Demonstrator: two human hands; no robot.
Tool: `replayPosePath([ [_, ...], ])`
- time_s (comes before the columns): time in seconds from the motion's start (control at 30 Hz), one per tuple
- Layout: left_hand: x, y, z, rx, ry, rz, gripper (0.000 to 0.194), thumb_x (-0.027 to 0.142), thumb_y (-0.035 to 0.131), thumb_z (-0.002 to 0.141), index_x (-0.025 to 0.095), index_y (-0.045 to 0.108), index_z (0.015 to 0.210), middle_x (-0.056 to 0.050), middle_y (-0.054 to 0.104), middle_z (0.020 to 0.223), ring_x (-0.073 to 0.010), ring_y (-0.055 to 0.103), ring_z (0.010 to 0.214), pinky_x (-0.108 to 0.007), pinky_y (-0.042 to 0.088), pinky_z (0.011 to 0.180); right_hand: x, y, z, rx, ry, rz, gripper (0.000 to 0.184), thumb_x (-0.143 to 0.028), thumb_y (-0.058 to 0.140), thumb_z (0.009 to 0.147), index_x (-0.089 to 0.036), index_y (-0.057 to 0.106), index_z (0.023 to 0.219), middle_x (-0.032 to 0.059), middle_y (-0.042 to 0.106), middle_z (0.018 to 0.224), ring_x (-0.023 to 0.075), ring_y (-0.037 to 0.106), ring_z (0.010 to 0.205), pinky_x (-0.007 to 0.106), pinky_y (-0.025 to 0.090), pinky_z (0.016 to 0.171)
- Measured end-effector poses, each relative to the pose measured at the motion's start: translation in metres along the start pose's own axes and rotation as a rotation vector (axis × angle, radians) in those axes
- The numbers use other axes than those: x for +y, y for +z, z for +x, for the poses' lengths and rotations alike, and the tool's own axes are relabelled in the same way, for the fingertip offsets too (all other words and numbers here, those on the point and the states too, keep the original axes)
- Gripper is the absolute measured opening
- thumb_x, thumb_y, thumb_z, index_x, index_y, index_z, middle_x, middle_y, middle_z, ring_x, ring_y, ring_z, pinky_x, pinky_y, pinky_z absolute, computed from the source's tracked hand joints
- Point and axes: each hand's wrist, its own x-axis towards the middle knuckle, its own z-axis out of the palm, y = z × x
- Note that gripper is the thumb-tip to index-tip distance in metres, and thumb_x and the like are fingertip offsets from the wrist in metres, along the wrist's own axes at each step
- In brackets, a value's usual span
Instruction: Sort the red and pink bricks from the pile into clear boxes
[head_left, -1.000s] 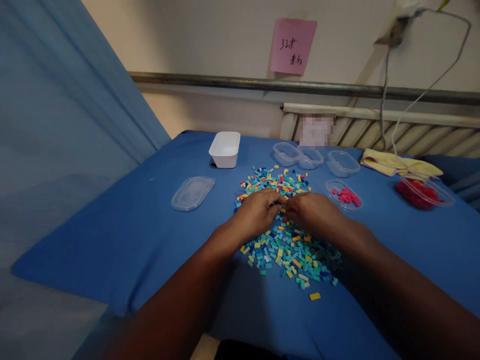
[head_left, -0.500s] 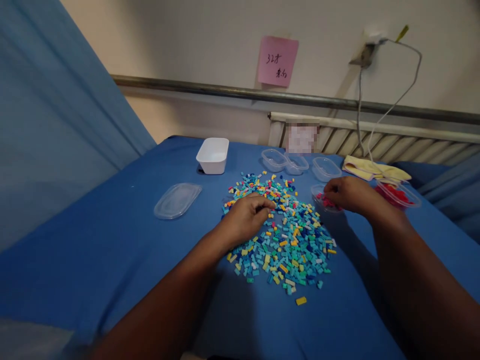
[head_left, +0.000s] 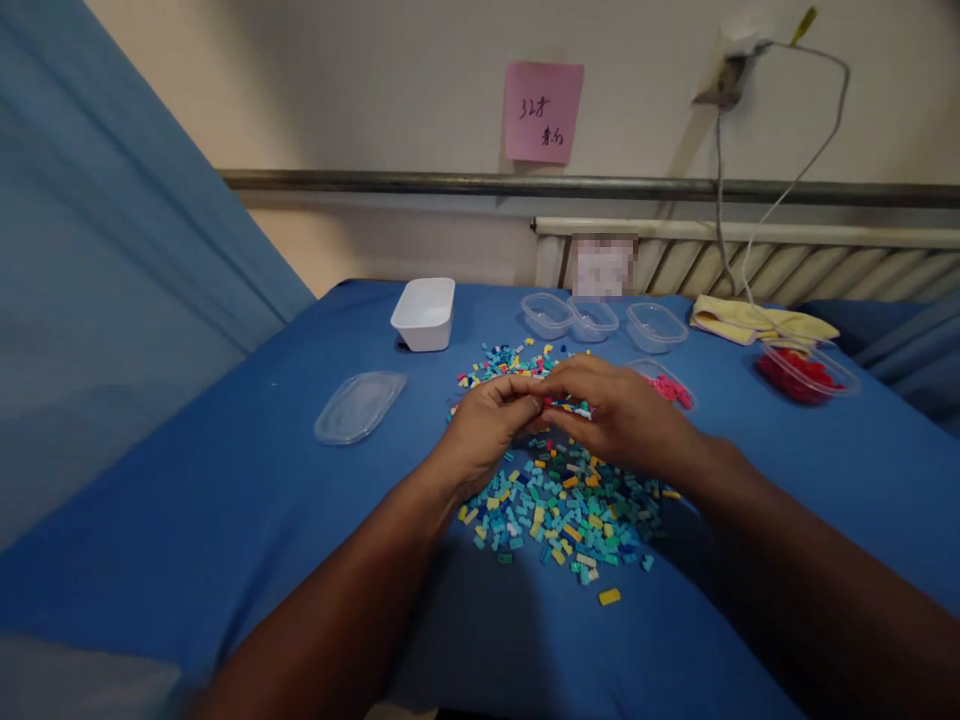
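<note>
Over a spread pile of small toy bricks (head_left: 555,510), mostly blue, teal and yellow, my two hands meet at the fingertips. My left hand (head_left: 487,430) is closed in a pinch, its thumb and forefinger at a small pinkish-red toy brick (head_left: 547,402). From the right, my right hand (head_left: 626,410) closes its fingertips round the same brick, which they partly cover. Behind the right hand lies a clear shallow lid or tray (head_left: 637,364) with pink bricks (head_left: 671,390) on it, partly hidden.
A white tub (head_left: 424,318) and several clear containers (head_left: 656,328) stand along the back. A clear lid (head_left: 360,408) lies left. To the right are a container of red pieces (head_left: 802,375) and a yellow cloth (head_left: 757,320). A blue sheet (head_left: 247,470) covers the surface; a curtain (head_left: 112,250) hangs left.
My right hand went from the pile to the pink bricks at right, then came back to my left hand. The left hand stayed pinched over the pile. The camera view shifted slightly.
</note>
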Motion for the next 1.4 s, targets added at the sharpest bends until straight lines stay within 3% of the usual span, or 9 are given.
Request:
replayPosePath([
  [0.13,0.0,-0.001,0.003,0.052,-0.04,-0.091,0.041,0.031,0.101,0.069,0.014,0.081,0.101,-0.006,0.079,0.102,-0.0141,0.075,0.089,-0.023,0.063,0.083,0.001,0.019,0.0,0.099,0.071,-0.151,0.015,-0.018,0.066,0.104,-0.021,0.076,0.114,0.0082,0.079,0.107,0.0245,0.073,0.104,0.037,0.056,0.089],
  [0.3,-0.003,-0.004,0.006,0.084,-0.058,-0.071,0.046,0.029,0.102,0.066,0.013,0.081,0.105,-0.008,0.08,0.1,-0.0125,0.074,0.084,-0.02,0.06,0.077,0.005,0.021,-0.002,0.045,0.134,-0.166,0.011,-0.018,0.064,0.105,-0.02,0.074,0.108,0.0076,0.079,0.104,0.0224,0.072,0.098,0.034,0.053,0.084],
  [0.67,-0.009,-0.001,0.009,0.062,0.045,0.049,0.046,0.033,0.1,0.067,0.016,0.078,0.104,-0.004,0.078,0.095,-0.0138,0.071,0.081,-0.026,0.057,0.08,0.008,0.016,0.001,0.033,0.202,0.061,0.01,-0.014,0.069,0.095,-0.019,0.074,0.103,0.0039,0.076,0.097,0.0167,0.068,0.084,0.029,0.049,0.077],
  [0.77,-0.011,-0.009,0.01,0.012,0.138,0.307,0.031,0.036,0.088,0.082,0.018,0.079,0.106,-0.005,0.077,0.096,-0.0173,0.071,0.084,-0.032,0.057,0.082,0.026,0.004,-0.002,-0.033,0.277,0.044,0.011,-0.017,0.07,0.093,-0.02,0.075,0.102,0.0024,0.076,0.089,0.0163,0.067,0.076,0.028,0.048,0.071],
  [0.87,-0.011,-0.02,0.009,-0.06,0.403,0.793,0.015,0.029,0.072,0.095,0.021,0.082,0.103,-0.007,0.077,0.102,-0.0223,0.071,0.099,-0.039,0.055,0.092,0.06,-0.02,-0.012,-0.018,0.47,-0.13,0.021,-0.019,0.068,0.093,-0.018,0.077,0.112,0.0054,0.079,0.093,0.0188,0.07,0.079,0.029,0.049,0.073],
  [0.93,-0.011,-0.026,0.007,-0.163,0.513,1.029,0.019,0.024,0.064,0.1,0.021,0.082,0.103,-0.008,0.076,0.105,-0.0238,0.069,0.106,-0.042,0.053,0.097,0.084,-0.037,-0.021,-0.017,0.619,-0.353,0.027,-0.018,0.067,0.091,-0.017,0.078,0.116,0.0091,0.082,0.1,0.0225,0.074,0.089,0.03,0.049,0.077],
  [1.03,-0.011,-0.028,0.002,-0.305,0.547,1.229,0.022,0.023,0.062,0.102,0.021,0.083,0.109,-0.009,0.075,0.11,-0.0254,0.068,0.11,-0.043,0.053,0.098,0.113,-0.054,-0.036,-0.137,0.717,-0.536,0.028,-0.021,0.066,0.093,-0.019,0.079,0.117,0.0099,0.084,0.106,0.0245,0.075,0.092,0.031,0.046,0.073],
  [1.23,-0.011,-0.024,-0.001,-0.397,0.549,1.433,0.022,0.024,0.062,0.103,0.022,0.083,0.111,-0.012,0.072,0.115,-0.0288,0.065,0.11,-0.048,0.05,0.1,0.131,-0.059,-0.05,-0.265,0.722,-0.585,0.036,-0.025,0.063,0.095,-0.02,0.082,0.126,0.012,0.085,0.116,0.0275,0.076,0.1,0.034,0.047,0.076],
  [1.4,-0.009,-0.021,-0.002,-0.367,0.519,1.428,0.009,0.021,0.066,0.098,0.022,0.074,0.101,-0.009,0.073,0.109,-0.0284,0.066,0.108,-0.046,0.048,0.1,0.111,-0.048,-0.037,-0.228,0.572,-0.516,0.033,-0.026,0.062,0.098,-0.021,0.085,0.122,0.0121,0.084,0.118,0.0285,0.077,0.103,0.035,0.052,0.082],
])
